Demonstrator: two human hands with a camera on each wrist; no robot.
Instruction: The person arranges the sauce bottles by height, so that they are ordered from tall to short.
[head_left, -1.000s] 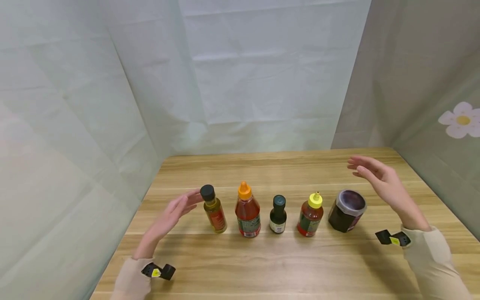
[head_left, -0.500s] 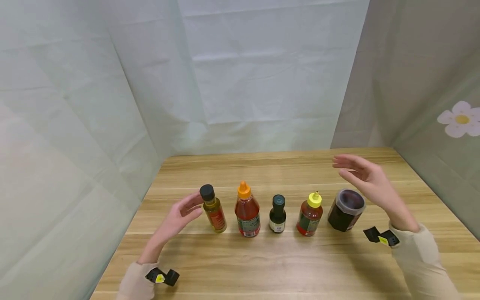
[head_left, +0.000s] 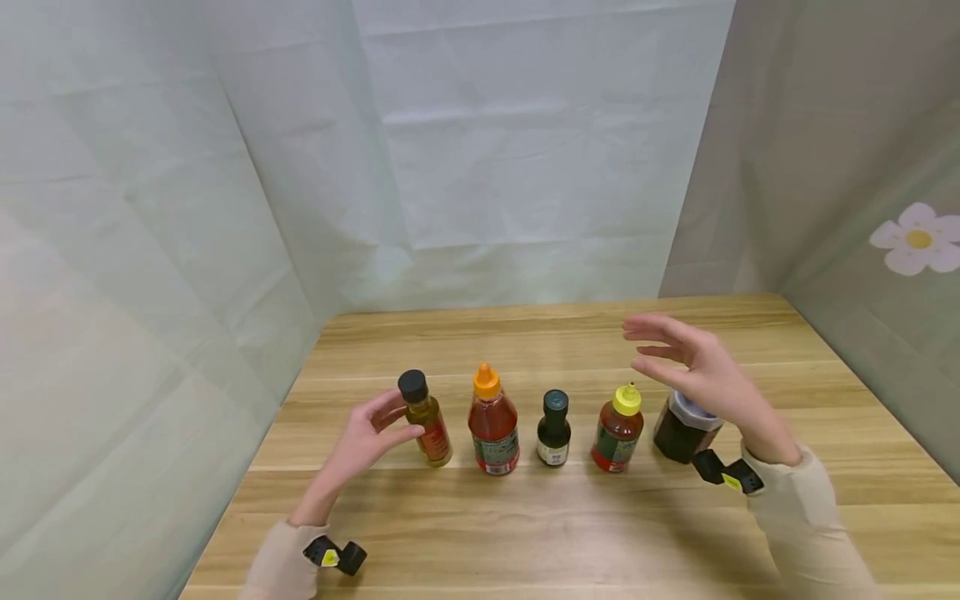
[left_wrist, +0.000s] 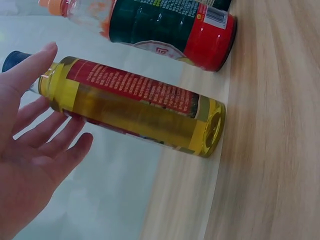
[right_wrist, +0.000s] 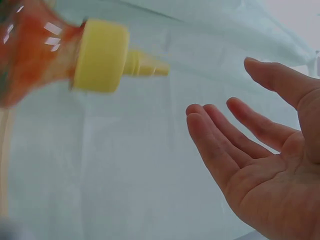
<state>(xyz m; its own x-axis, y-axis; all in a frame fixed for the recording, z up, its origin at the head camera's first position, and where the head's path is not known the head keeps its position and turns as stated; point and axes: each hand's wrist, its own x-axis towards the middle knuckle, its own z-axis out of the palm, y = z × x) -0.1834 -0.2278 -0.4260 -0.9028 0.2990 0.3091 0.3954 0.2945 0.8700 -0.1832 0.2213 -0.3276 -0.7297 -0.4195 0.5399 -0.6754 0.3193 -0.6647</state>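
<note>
At the lower left of the head view, the left hand (head_left: 365, 433) is the one nearer to the oil bottle (head_left: 435, 437), which stands upright just to its right. Its fingers, loosely extended, pass behind the neck, and the thumb lies in front. In the left wrist view the long axis of this bottle runs from the upper left towards the right, and its neck lies between thumb and fingers. The hand is not clasped; whether it touches the glass, I cannot tell. Further right, the orange-capped bottle (head_left: 495, 433) and the small dark bottle (head_left: 554, 429) stand apart from both hands. Right of the centre, the yellow-capped bottle (head_left: 618, 433) stands below and left of the right hand (head_left: 697, 367), which holds nothing, its fingers relaxed, and partly covers the jar (head_left: 677, 435). In the right wrist view the nozzle points rightward to the space between thumb and fingers, without contact.
</note>
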